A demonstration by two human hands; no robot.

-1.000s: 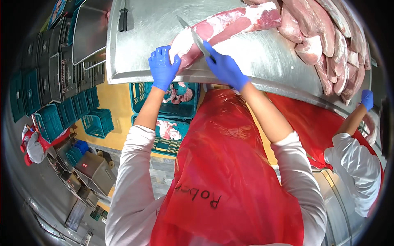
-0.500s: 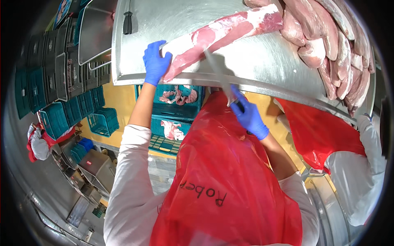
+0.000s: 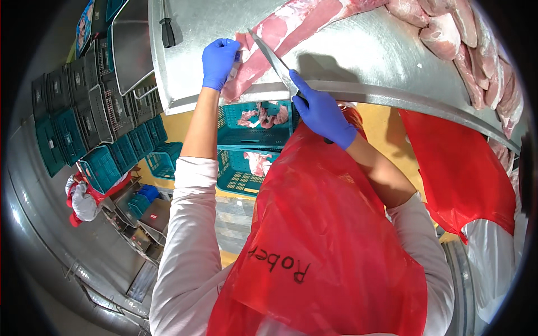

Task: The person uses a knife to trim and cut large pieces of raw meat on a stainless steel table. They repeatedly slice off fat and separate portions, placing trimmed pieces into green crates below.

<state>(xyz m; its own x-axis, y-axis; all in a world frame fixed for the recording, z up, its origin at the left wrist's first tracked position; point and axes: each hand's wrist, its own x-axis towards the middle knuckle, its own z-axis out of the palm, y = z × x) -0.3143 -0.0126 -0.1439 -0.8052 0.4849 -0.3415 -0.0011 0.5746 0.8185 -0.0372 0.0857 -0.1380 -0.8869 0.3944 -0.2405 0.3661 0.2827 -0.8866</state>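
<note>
A long piece of pork loin, pink with white fat, lies slantwise across the steel table. At its near left end, my blue-gloved left hand is closed, its fingers pinching the edge of the meat. My right hand, gloved in blue too, grips a knife by its dark handle, the forefinger stretched along it. The blade points up and left, its tip on the meat just right of my left hand. A second knife with a black handle lies at the table's left side.
Several pork pieces are heaped at the table's right. Below its edge stand teal crates holding trimmings. Stacked crates fill the left. A co-worker in a red apron stands close on my right; another person is far left.
The knife has moved up and left onto the meat's near end. My left hand's fingers have gone from lying spread on the loin to pinching its edge. The view has shifted slightly.
</note>
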